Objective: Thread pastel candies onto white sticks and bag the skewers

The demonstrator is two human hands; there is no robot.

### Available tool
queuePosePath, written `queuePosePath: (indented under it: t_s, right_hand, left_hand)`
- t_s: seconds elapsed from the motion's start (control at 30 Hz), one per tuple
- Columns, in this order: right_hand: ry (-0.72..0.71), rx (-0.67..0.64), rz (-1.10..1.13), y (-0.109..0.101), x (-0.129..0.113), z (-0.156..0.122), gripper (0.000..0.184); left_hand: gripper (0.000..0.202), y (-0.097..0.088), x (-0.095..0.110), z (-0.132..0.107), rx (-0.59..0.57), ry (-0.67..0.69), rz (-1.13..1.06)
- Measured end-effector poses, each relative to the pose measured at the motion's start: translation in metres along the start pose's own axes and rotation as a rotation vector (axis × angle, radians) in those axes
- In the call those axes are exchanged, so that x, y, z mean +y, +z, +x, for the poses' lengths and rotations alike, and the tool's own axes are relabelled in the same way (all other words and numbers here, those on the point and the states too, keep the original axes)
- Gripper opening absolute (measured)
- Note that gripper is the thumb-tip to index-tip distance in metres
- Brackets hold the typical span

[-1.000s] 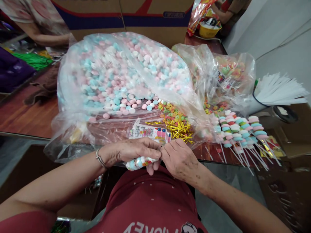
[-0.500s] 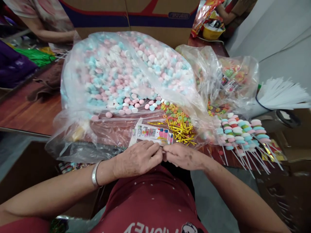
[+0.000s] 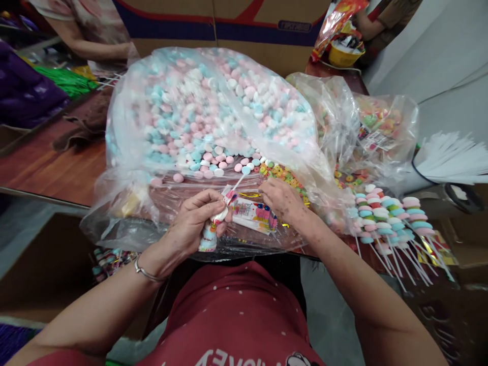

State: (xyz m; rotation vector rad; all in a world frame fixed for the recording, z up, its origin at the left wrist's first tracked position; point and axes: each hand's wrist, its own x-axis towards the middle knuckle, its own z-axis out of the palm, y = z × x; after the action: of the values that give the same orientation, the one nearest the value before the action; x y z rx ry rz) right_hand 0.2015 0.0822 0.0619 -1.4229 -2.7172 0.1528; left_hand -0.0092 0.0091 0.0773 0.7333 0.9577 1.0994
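Candy stick (image 3: 211,231) in left hand (image 3: 190,223) beside printed wrappers (image 3: 254,213), lettering illegible.

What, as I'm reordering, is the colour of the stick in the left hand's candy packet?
White; the stick shows best in the head view.

Our left grip (image 3: 190,223) pinches a clear-wrapped pastel candy skewer (image 3: 208,239); right grip (image 3: 284,201) lies beside flat printed plastic wrappers (image 3: 251,213).

Our left hand (image 3: 192,223) grips a candy stick (image 3: 209,238) just short of the big candy bag (image 3: 122,168). Our right hand (image 3: 284,201) rests palm down on its near edge, fingers loosely bent.
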Motion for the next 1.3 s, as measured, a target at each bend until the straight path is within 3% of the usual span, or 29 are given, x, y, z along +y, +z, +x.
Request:
queuePosePath:
  t_s: [0.3, 0.4, 0.47, 0.53, 0.63, 0.73, 0.8, 0.97, 1.3]
  right_hand:
    - [-0.051, -0.094, 0.014, 0.01, -0.037, 0.038, 0.021]
    - [-0.017, -0.11, 0.09, 0.009, -0.036, 0.042, 0.022]
    - [0.049, -0.026, 0.222, 0.007, -0.028, 0.04, 0.019]
    - [0.158, 0.136, 0.462, 0.005, -0.019, 0.035, 0.014]
    - [0.366, 0.382, 1.065, 0.002, -0.014, 0.022, 0.008]
    - [0.473, 0.466, 1.641, 0.001, -0.025, 0.004, 0.018]
    - [0.489, 0.485, 1.829, 0.001, -0.037, -0.008, 0.024]
    - [0.471, 0.405, 1.914, 0.005, -0.057, -0.033, 0.023]
    - [0.346, 0.39, 1.797, 0.021, -0.05, -0.048, 0.012]
  left_hand:
    - [0.022, -0.002, -0.003, -0.002, -0.003, 0.01, -0.109]
    - [0.023, -0.004, -0.005, -0.002, 0.006, -0.005, -0.12]
    - [0.024, -0.004, -0.007, -0.001, 0.004, -0.002, -0.141]
    - [0.025, -0.002, -0.01, 0.001, -0.006, 0.003, -0.176]
    - [0.027, 0.009, -0.018, 0.002, -0.045, -0.006, -0.236]
    - [0.025, 0.026, -0.029, 0.003, -0.098, -0.044, -0.275]
    - [0.024, 0.037, -0.035, 0.005, -0.112, -0.059, -0.284]
    - [0.025, 0.048, -0.04, 0.009, -0.068, -0.034, -0.213]
    - [0.029, 0.048, -0.044, 0.008, -0.044, -0.013, -0.168]
